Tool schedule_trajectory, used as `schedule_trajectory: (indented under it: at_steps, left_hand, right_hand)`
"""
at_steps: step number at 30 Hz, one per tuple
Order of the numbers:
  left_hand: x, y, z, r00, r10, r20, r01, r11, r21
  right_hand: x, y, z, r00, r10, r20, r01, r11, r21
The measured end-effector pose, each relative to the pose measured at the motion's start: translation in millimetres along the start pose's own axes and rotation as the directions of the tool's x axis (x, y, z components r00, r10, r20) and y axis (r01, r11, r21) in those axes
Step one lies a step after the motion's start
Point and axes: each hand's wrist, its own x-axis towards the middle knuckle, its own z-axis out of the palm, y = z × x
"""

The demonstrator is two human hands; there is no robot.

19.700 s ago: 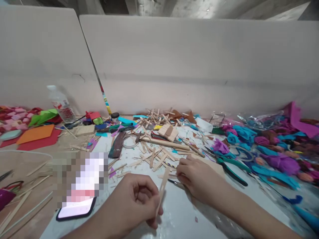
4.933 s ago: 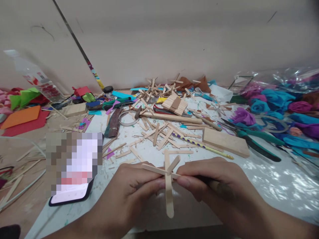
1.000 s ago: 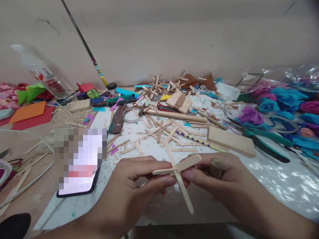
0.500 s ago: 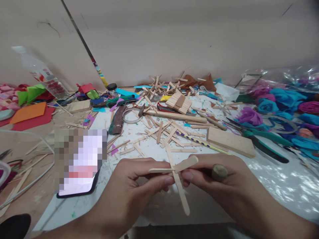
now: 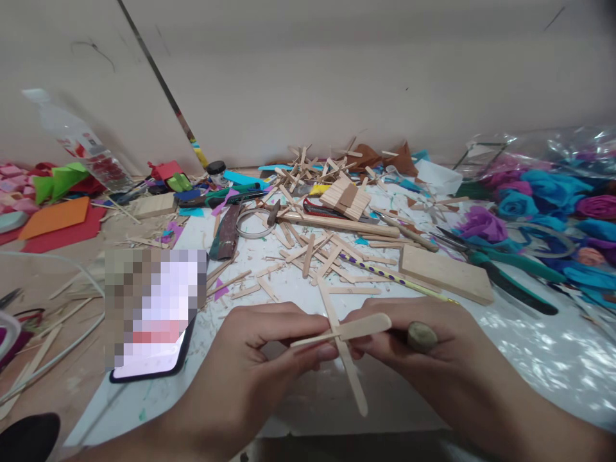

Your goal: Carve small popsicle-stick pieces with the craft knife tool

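Two crossed wooden craft sticks are held up in front of me. One long craft stick (image 5: 355, 380) slants from upper left down to lower right, and a crosswise craft stick (image 5: 368, 326) looks twisted, its right half broad and its left half nearly edge-on. My left hand (image 5: 269, 350) is closed, thumb and fingers pinching left of the crossing. Closed on the other side, my right hand (image 5: 433, 346) grips close to the same joint. A round wooden handle end (image 5: 422, 337) pokes out between its thumb and index finger; the rest of that tool is hidden.
Loose craft sticks, a hammer (image 5: 337, 221), a wood block (image 5: 445, 274) and green-handled scissors (image 5: 514, 276) lie beyond my hands. A phone (image 5: 158, 314) is at left, a plastic bottle (image 5: 84, 141) behind. Blue and purple paper flowers (image 5: 520, 202) fill the right.
The crosswise stick has turned a little, its right end shifting right and down and its left end tilting lower. My right thumb and fingers have shifted slightly at the joint.
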Motion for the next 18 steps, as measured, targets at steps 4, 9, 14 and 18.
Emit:
schedule_trajectory:
  at_steps: [4, 9, 14, 18]
  left_hand:
    - [1.0, -1.1, 0.1, 0.999, 0.025, -0.03, -0.027, 0.999, -0.039]
    - [-0.2, -5.0, -0.1, 0.997, 0.066, -0.037, -0.068, 0.996, -0.059]
    - [-0.1, -6.1, -1.4, 0.996, 0.086, -0.033, -0.087, 0.996, -0.032]
    - [-0.9, -5.3, -2.2, 0.996, 0.085, -0.011, -0.085, 0.996, 0.013]
  right_hand:
    - [-0.4, 2.3, -0.3, 0.998, -0.053, -0.024, 0.051, 0.997, -0.051]
    - [0.2, 4.4, -0.4, 0.993, -0.114, -0.044, 0.108, 0.987, -0.115]
    - [2.1, 5.2, -1.9, 0.988, -0.153, 0.008, 0.153, 0.982, -0.11]
    - [1.4, 4.4, -0.6, 0.988, -0.151, 0.02, 0.152, 0.986, -0.065]
